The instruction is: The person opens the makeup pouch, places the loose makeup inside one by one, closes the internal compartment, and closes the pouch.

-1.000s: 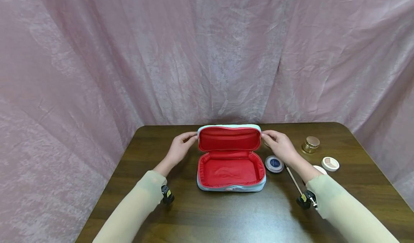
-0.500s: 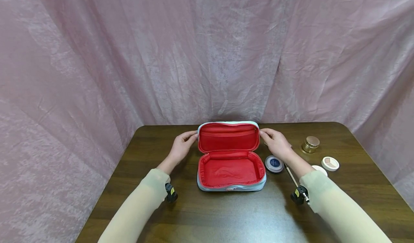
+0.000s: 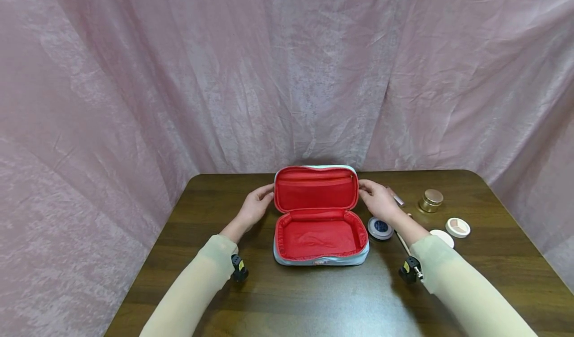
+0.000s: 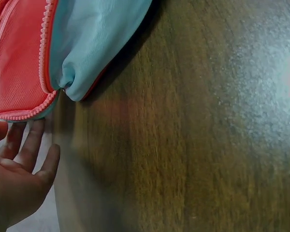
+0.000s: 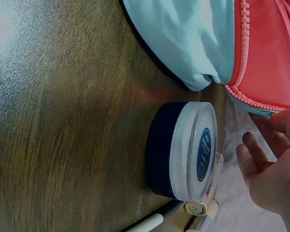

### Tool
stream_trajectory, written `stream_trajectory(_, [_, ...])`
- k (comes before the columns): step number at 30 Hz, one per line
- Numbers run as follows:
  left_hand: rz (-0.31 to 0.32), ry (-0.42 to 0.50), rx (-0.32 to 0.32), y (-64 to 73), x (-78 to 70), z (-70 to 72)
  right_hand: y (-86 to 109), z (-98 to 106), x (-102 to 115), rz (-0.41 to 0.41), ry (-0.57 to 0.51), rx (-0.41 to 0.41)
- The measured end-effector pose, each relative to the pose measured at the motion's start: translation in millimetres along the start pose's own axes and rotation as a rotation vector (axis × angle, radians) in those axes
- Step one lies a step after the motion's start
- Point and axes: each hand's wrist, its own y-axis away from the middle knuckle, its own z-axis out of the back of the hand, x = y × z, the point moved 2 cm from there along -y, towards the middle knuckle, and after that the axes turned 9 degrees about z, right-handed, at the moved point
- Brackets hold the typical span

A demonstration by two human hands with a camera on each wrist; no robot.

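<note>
A light blue zippered makeup bag with a red lining lies unzipped on the table, its lid tipped up and back. At the lid's left side, my left hand holds the edge between thumb and fingers; in the left wrist view the fingers reach behind it. My right hand pinches the opposite edge, and the right wrist view shows the thumb and index finger at the zipper corner. Close by the right hand stands a round jar with a dark blue base and clear lid.
On the right of the wooden table are a gold-lidded jar, a round three-shade palette, a white round item, a slim tube and a thin brush-like stick partly under the right forearm. A pink curtain hangs behind.
The lid has tilted further back, showing more of its red inner pocket. My right hand has shifted slightly left with it, uncovering the slim tube. The left hand has stayed nearly in place.
</note>
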Motion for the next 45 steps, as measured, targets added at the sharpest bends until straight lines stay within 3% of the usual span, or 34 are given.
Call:
stream_trajectory(8, [0.127, 0.133, 0.076, -7.0, 5.5, -2.5, -6.5, -2, -2, -0.047, 0.048, 0.012])
stream_trajectory(15, [0.228, 0.151, 0.052, -15.3, 5.9, -3.1, -14.0, -3, -2, -0.099, 0.085, 0.012])
stream_trajectory(25, [0.300, 0.231, 0.026, -19.9, 4.0, -6.1, -18.6, -4, -2, -0.125, 0.145, 0.015])
stream_trajectory(33, [0.363, 0.321, 0.060, -21.3, 6.6, -5.6, -18.6, -5, -2, -0.125, 0.143, 0.032])
stream_trajectory(45, [0.363, 0.287, 0.111, -22.3, 4.6, -3.0, -19.0, -6, -3, -0.106, 0.154, 0.030])
